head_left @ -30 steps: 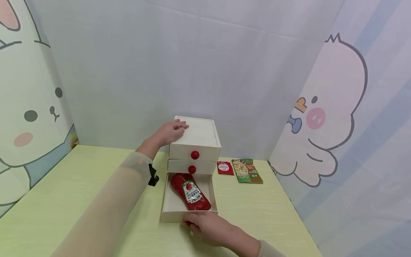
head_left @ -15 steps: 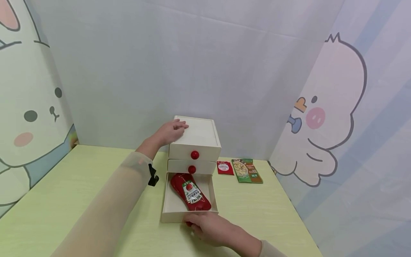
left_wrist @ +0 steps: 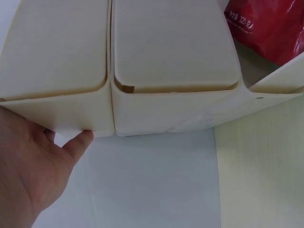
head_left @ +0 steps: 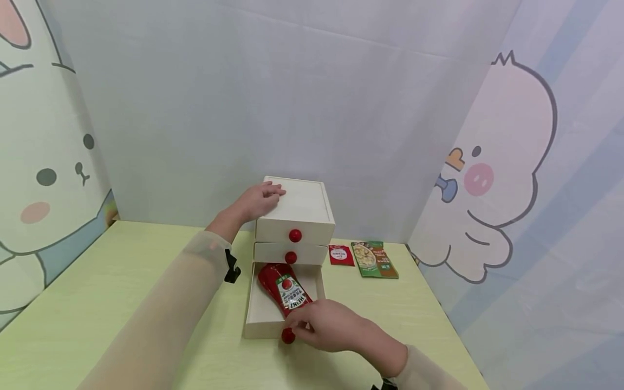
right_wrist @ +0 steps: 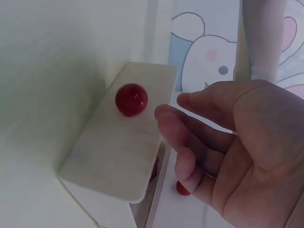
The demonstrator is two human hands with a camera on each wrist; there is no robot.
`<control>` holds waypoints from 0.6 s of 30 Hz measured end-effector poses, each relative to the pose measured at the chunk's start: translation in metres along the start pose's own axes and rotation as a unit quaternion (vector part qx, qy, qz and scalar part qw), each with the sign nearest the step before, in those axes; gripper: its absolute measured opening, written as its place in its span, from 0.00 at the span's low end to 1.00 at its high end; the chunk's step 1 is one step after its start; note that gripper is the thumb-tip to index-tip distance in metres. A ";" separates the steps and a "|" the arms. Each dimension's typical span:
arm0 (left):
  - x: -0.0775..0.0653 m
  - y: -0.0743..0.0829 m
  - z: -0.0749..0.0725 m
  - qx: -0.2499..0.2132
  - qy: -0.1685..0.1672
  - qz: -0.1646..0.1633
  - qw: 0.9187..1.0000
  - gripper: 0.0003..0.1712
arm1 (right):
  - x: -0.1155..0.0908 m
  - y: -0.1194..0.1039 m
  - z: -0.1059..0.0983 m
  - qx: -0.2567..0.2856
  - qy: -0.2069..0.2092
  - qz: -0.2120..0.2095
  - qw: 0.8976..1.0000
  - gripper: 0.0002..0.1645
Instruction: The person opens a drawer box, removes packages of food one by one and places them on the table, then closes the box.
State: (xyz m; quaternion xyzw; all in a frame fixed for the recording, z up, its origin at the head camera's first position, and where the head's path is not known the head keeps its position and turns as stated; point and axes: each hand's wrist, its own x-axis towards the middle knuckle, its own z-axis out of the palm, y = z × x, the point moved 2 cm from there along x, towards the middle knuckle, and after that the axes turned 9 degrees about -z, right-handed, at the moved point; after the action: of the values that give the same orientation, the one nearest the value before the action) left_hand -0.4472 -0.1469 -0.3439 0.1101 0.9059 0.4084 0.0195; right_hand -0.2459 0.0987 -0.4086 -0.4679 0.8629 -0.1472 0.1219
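Observation:
A small white cabinet (head_left: 297, 203) with red ball knobs has its bottom drawer (head_left: 260, 311) pulled out. Inside lies a red Heinz ketchup pouch (head_left: 285, 287), partly covered by my right hand in the head view. My left hand (head_left: 257, 201) rests on the cabinet's top at its left edge; in the left wrist view its thumb lies against the side wall. Just above the drawer's front is my right hand (head_left: 331, 325), fingers loosely bent with nothing between them. The bottom knob (right_wrist: 131, 99) is apart from those fingers in the right wrist view.
Right of the cabinet lie a small red packet (head_left: 341, 255) and a green and brown food packet (head_left: 374, 260) on the pale yellow-green table (head_left: 390, 319). A grey-white curtain (head_left: 312, 108) hangs close behind, and cartoon-printed sheets stand at both sides.
My right hand has let go of the bottom drawer's knob and risen above the drawer front, over the ketchup pouch's lower end. The left hand and the drawer have stayed put.

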 end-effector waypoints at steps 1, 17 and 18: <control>0.000 0.000 0.000 0.000 0.000 0.000 1.000 0.31 | 0.002 0.000 -0.005 -0.006 0.000 0.001 1.000 0.13; -0.001 0.000 0.001 -0.010 -0.001 -0.001 1.000 0.31 | 0.039 0.027 -0.058 -0.055 -0.011 0.026 0.998 0.11; -0.001 0.000 0.001 -0.011 0.000 -0.001 1.000 0.31 | 0.042 0.029 -0.060 -0.057 -0.011 0.026 0.998 0.11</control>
State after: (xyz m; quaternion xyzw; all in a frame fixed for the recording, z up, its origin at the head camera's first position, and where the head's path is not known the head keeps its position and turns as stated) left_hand -0.4466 -0.1464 -0.3441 0.1094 0.9015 0.4181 0.0214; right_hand -0.3110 0.0869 -0.3663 -0.4534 0.8802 -0.0895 0.1082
